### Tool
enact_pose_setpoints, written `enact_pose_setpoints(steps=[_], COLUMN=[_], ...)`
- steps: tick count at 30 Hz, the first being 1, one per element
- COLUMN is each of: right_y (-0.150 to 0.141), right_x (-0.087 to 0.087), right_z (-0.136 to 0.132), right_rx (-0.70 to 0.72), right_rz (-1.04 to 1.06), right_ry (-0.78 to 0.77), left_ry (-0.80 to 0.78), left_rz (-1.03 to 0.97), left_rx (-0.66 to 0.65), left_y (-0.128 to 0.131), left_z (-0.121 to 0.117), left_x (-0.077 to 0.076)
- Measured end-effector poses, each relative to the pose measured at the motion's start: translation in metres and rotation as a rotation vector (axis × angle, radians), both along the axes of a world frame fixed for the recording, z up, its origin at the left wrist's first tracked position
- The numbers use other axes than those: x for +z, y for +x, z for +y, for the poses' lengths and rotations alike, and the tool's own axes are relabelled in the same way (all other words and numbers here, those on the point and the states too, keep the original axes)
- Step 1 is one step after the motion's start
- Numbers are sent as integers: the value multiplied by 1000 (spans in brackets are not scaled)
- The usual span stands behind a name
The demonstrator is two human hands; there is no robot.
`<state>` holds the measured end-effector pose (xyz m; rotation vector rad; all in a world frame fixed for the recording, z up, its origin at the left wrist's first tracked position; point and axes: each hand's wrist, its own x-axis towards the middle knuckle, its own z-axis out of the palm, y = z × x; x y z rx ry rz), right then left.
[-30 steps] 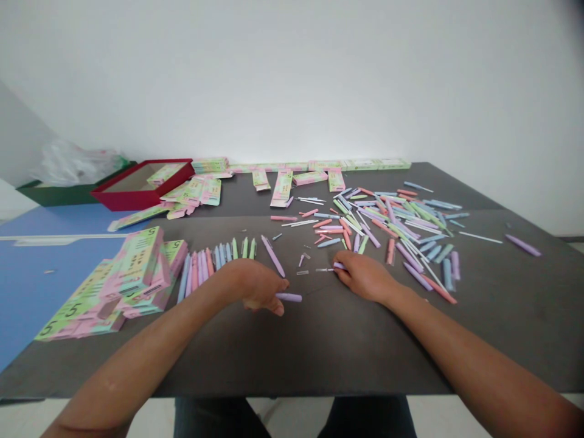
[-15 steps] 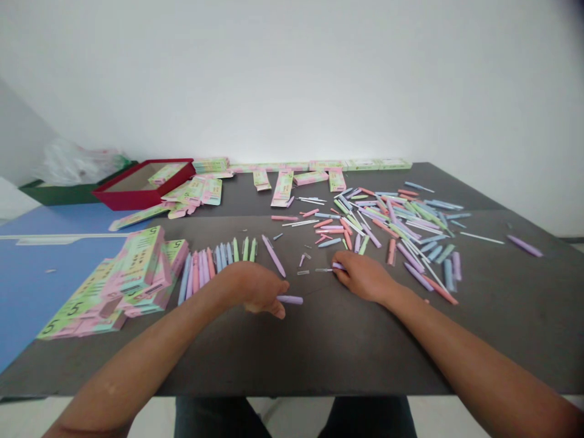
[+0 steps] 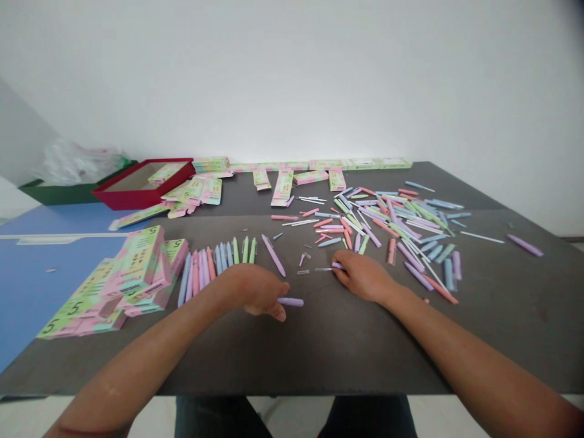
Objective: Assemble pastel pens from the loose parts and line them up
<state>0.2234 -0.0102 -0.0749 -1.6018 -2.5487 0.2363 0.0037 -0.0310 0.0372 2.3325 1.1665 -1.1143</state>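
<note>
A purple pen barrel (image 3: 292, 302) sticks out to the right from the fingers of my left hand (image 3: 262, 295), which is closed on it low over the table. My right hand (image 3: 365, 277) rests on the table, its fingers pinching a purple pen part (image 3: 338, 266) with a thin clear tip pointing left. Between the hands lie small clear caps (image 3: 303, 272). Beyond my left hand a whole purple pen (image 3: 274, 255) lies at a slant. Beside it runs a row of assembled pens (image 3: 195, 272) in blue, pink, purple, red and green, partly hidden by my left hand.
Loose pen parts and white refills lie in a wide pile (image 3: 392, 213) at the right. Stacked printed boxes (image 3: 137, 261) stand at the left. Behind them are a red tray (image 3: 123, 198), a green tray (image 3: 59, 193) with plastic bags, and more boxes along the wall.
Almost nothing differs. My left hand and its purple barrel have shifted very slightly down; my right hand stays in place.
</note>
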Motion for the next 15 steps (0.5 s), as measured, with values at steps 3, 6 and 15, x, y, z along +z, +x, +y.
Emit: enact_pose_setpoints(steps=[3, 6, 15], right_y=[-1, -1, -1], right_x=[0, 1, 1], right_z=[0, 0, 0], right_rx=[-7, -4, 4], right_rz=[-7, -5, -2], right_ry=[-15, -14, -14], left_ry=[8, 5, -2], left_rz=[-8, -18, -15], left_rx=[2, 0, -8], left_y=[0, -1, -1], left_z=[-1, -1, -2], left_x=[-2, -3, -2])
